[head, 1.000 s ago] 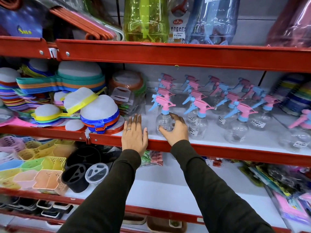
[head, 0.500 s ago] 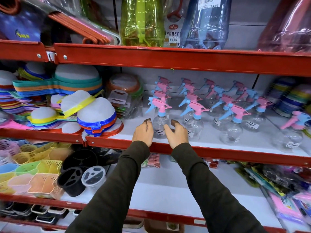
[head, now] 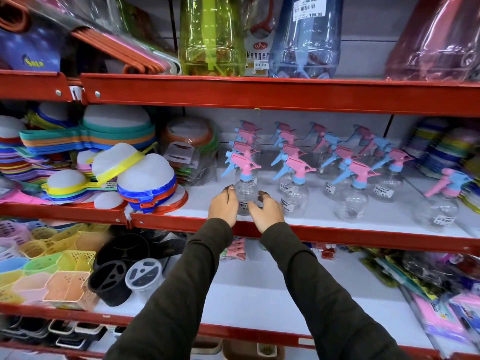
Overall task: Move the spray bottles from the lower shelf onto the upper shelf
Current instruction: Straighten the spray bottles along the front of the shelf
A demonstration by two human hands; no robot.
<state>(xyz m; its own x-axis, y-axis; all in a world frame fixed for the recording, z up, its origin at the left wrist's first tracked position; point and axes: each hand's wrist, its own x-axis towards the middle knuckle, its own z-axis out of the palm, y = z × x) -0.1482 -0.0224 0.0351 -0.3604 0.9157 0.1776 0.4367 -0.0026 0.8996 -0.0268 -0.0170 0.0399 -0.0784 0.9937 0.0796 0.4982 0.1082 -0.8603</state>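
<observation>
Several clear spray bottles with pink and blue trigger heads stand in rows on the white middle shelf. The front-left spray bottle stands upright near the shelf's red front edge. My left hand curls against its left side. On the other side my right hand presses in, thumb across the bottle's front. Another bottle stands just right of my right hand. The white shelf below shows no spray bottles where I can see it.
Stacked strainers fill the middle shelf's left part. Above, a red rail carries large green and blue bottles. Below lie pastel baskets, black cups and packets at the right.
My left hand left the shelf's flat surface and curled in beside the front-left bottle. Both hands have closed in around its base.
</observation>
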